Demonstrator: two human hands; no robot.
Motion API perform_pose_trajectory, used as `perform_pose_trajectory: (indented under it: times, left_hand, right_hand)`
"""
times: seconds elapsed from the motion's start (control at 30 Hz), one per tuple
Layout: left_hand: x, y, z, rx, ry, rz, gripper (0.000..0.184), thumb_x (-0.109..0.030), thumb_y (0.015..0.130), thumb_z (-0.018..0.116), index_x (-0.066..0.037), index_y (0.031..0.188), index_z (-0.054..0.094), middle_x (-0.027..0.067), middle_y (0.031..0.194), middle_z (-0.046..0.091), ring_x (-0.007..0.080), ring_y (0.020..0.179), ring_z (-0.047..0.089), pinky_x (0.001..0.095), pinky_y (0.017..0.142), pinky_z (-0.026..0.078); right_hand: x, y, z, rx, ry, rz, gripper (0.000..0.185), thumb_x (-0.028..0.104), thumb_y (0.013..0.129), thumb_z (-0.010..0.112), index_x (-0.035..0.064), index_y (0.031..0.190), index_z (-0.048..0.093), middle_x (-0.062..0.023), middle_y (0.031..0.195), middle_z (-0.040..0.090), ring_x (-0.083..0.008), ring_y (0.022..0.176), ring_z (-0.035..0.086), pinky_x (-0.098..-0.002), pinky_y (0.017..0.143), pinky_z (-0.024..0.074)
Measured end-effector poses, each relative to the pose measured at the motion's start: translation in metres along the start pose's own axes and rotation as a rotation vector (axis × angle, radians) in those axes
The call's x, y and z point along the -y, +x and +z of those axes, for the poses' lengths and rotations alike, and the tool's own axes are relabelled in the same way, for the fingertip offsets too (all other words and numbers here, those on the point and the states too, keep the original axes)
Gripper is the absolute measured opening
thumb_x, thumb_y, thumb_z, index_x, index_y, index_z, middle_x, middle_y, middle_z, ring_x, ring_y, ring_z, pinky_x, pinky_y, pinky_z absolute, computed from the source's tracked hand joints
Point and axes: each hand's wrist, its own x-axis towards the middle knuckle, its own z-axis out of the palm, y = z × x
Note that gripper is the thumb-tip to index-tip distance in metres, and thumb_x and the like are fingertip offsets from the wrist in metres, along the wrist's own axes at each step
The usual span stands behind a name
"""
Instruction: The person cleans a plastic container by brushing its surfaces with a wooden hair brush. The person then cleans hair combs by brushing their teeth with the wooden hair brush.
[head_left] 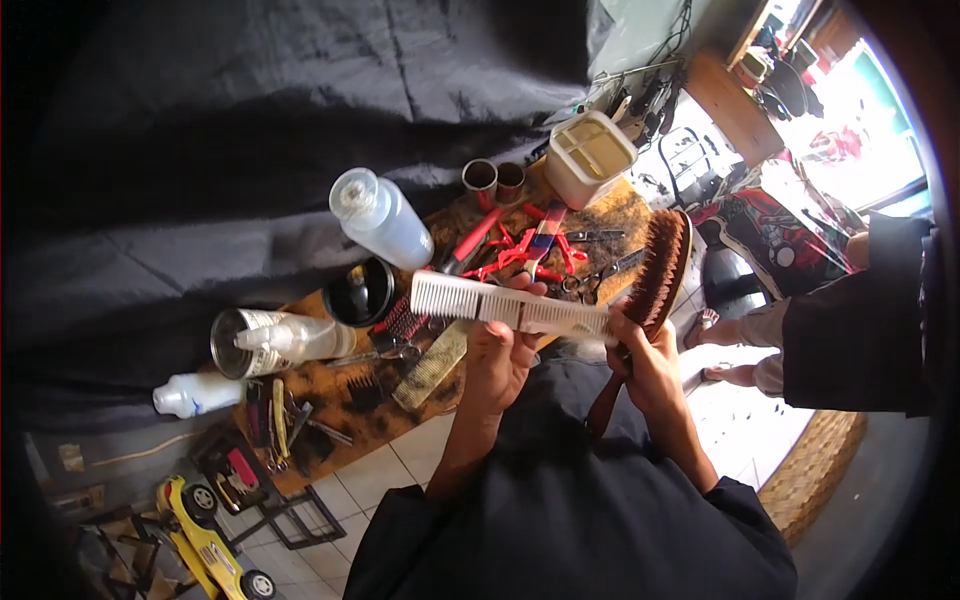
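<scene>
In the middle of the frame, the left hand (500,365) grasps a white comb (450,297) from below, with the thumb on the near side and the fingertips showing above its upper edge. Just right of the centre, the right hand (650,370) is closed around the handle of a brush (660,270), whose brown bristles face toward the comb; the far end of the comb reaches the right thumb, but I cannot tell if it is pinched there or only touched. To handle these two well, I think the left grip should be firm near the middle of the comb, so that it does not turn, but gentle, because thin teeth can bend. The brush is best held with a relaxed wrist, and its strokes should follow the direction of the teeth, not cross them. It seems wise to leave some space from the wooden table (380,425) at centre left, since the scissors (620,265) lie behind the hands and the bottle (395,225) stands near the upper middle, where an elbow or the comb could knock it
</scene>
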Motion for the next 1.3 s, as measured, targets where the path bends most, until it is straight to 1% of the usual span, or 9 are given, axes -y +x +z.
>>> perform_pose_trajectory:
  times: [0.23, 0.4, 0.5, 0.53, 0.73, 1.03, 1.17, 1.23, 1.3]
  left_hand:
    - [-0.023, 0.021, 0.012, -0.183, -0.015, -0.197, 0.070, -0.058, 0.089, 0.042, -0.002, 0.131, 0.043, 0.0023, 0.099, 0.065, 0.0142, 0.092, 0.060, 0.0309, 0.078, 0.051]
    - [-0.041, 0.022, 0.034, -0.462, 0.147, -0.302, 0.067, -0.059, 0.092, 0.039, -0.001, 0.125, 0.046, 0.0003, 0.073, 0.051, 0.0102, 0.059, 0.041, 0.0215, 0.057, 0.037]
    - [-0.055, 0.014, -0.002, -0.279, 0.142, -0.412, 0.046, -0.044, 0.097, 0.040, -0.003, 0.114, 0.050, 0.0056, 0.082, 0.055, 0.0123, 0.062, 0.052, 0.0250, 0.056, 0.042]
    - [-0.057, 0.017, 0.002, -0.562, 0.203, -0.453, 0.041, -0.038, 0.097, 0.040, -0.003, 0.117, 0.048, 0.0069, 0.082, 0.055, 0.0139, 0.058, 0.050, 0.0254, 0.054, 0.044]
    - [-0.069, 0.008, -0.010, -0.280, 0.208, -0.583, 0.065, -0.050, 0.095, 0.040, -0.001, 0.136, 0.034, 0.0078, 0.099, 0.054, 0.0142, 0.067, 0.054, 0.0249, 0.052, 0.046]
    - [-0.078, 0.006, 0.009, -0.392, 0.461, -0.518, 0.052, -0.043, 0.099, 0.034, 0.004, 0.106, 0.055, 0.0091, 0.069, 0.055, 0.0114, 0.056, 0.050, 0.0224, 0.048, 0.042]
    - [-0.078, 0.010, 0.010, -0.472, 0.564, -0.576, 0.053, -0.045, 0.098, 0.034, 0.003, 0.105, 0.056, 0.0078, 0.066, 0.054, 0.0112, 0.054, 0.051, 0.0221, 0.049, 0.042]
    - [-0.075, 0.013, 0.000, -0.392, 0.355, -0.563, 0.049, -0.044, 0.097, 0.038, 0.000, 0.105, 0.056, 0.0068, 0.067, 0.057, 0.0114, 0.053, 0.054, 0.0211, 0.050, 0.044]
    - [-0.081, 0.011, -0.004, -0.403, 0.317, -0.632, 0.050, -0.046, 0.097, 0.038, 0.001, 0.105, 0.055, 0.0071, 0.068, 0.057, 0.0114, 0.053, 0.054, 0.0212, 0.049, 0.044]
  right_hand:
    - [-0.002, 0.021, -0.013, 0.413, -0.180, -0.207, 0.040, 0.024, 0.093, 0.056, 0.0042, 0.121, 0.037, -0.0039, 0.085, 0.053, -0.0089, 0.059, 0.048, -0.0214, 0.054, 0.0421]
    - [0.007, 0.029, -0.001, 0.547, -0.311, -0.056, 0.046, 0.029, 0.096, 0.050, 0.0028, 0.132, 0.037, -0.0069, 0.086, 0.057, -0.0101, 0.064, 0.054, -0.0255, 0.056, 0.0447]
    - [0.036, 0.040, 0.006, 0.619, -0.759, -0.339, 0.045, 0.037, 0.088, 0.060, 0.0033, 0.118, 0.052, -0.0159, 0.076, 0.062, -0.0274, 0.071, 0.065, -0.0363, 0.064, 0.0485]
    - [0.036, 0.044, 0.005, 0.710, -0.875, -0.331, 0.045, 0.038, 0.087, 0.061, 0.0056, 0.117, 0.054, -0.0154, 0.076, 0.063, -0.0298, 0.071, 0.065, -0.0377, 0.063, 0.0491]
    - [0.020, 0.046, 0.009, 1.027, -0.975, -0.342, 0.051, 0.048, 0.085, 0.059, 0.0121, 0.121, 0.055, -0.0156, 0.079, 0.065, -0.0346, 0.072, 0.064, -0.0425, 0.065, 0.0511]
    - [0.014, 0.076, 0.002, 0.266, -1.129, -0.433, 0.053, 0.044, 0.082, 0.065, 0.0107, 0.122, 0.057, -0.0164, 0.074, 0.065, -0.0343, 0.067, 0.065, -0.0401, 0.061, 0.0511]
    - [0.015, 0.065, 0.007, 0.710, -0.894, -0.300, 0.054, 0.044, 0.082, 0.065, 0.0084, 0.121, 0.057, -0.0158, 0.080, 0.066, -0.0318, 0.072, 0.066, -0.0383, 0.066, 0.0521]
    - [0.000, 0.062, 0.011, 0.960, -0.811, -0.694, 0.054, 0.047, 0.082, 0.064, 0.0102, 0.121, 0.057, -0.0143, 0.085, 0.067, -0.0320, 0.074, 0.066, -0.0385, 0.068, 0.0526]
    - [0.014, 0.062, 0.010, 0.984, -0.863, -0.355, 0.054, 0.049, 0.081, 0.063, 0.0123, 0.120, 0.058, -0.0138, 0.087, 0.067, -0.0325, 0.075, 0.066, -0.0392, 0.069, 0.0525]
